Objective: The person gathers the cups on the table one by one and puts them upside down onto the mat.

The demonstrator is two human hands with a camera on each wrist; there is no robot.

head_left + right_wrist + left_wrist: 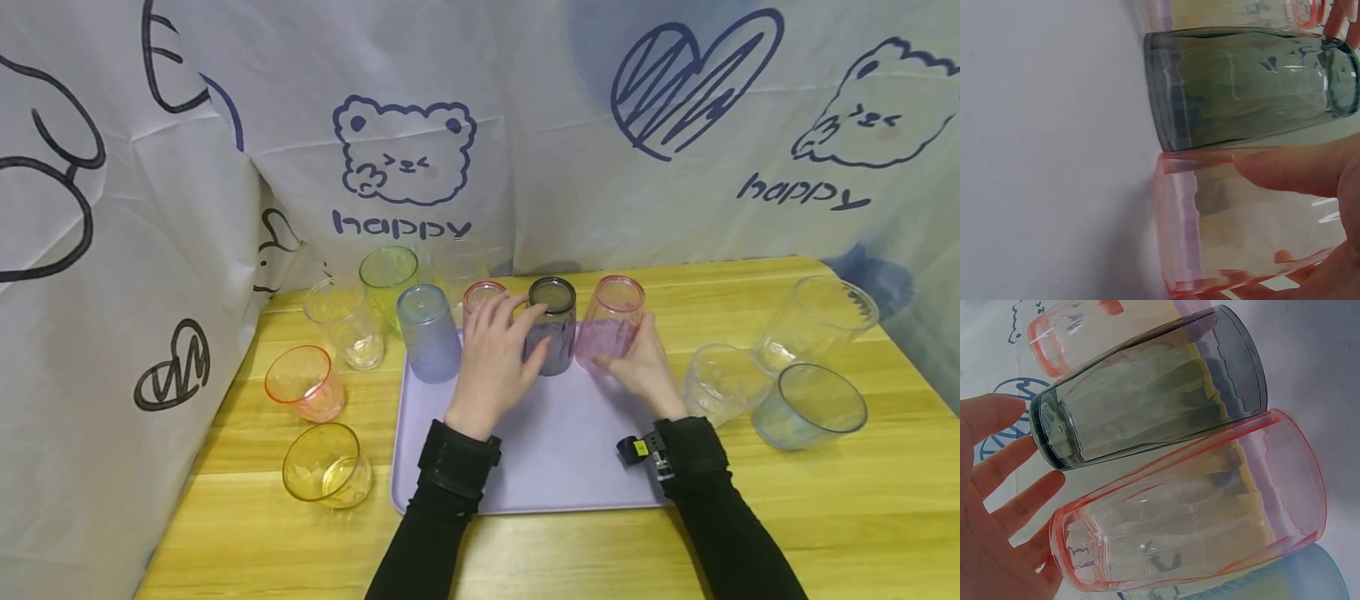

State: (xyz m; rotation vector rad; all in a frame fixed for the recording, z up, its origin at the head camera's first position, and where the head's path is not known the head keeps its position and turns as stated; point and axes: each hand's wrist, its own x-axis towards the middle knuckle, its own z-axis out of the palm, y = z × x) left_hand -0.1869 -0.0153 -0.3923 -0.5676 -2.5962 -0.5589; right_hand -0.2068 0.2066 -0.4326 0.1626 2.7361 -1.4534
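Observation:
Four tumblers stand upside down in a row along the far edge of the lilac tray (pixel 555 467). My right hand (pixel 641 371) grips the pink tumbler (pixel 609 329) at the right end, thumb on the near side and fingers behind it. My left hand (pixel 487 367) is spread over the row, its straight fingers at the raised bases of the dark grey tumbler (pixel 1147 394) and the red-rimmed tumbler (pixel 1185 512). A blue tumbler (pixel 427 342) stands left of that hand. In the right wrist view the grey and pink tumblers stand side by side, rims down.
Left of the tray are an orange glass (pixel 306 387), a yellow glass (pixel 326 467), a clear glass (pixel 345 325) and a green glass (pixel 386 283). Clear glasses and a blue-grey glass (pixel 806 408) stand on the right. A printed cloth (pixel 547 183) hangs behind the wooden table (pixel 885 517).

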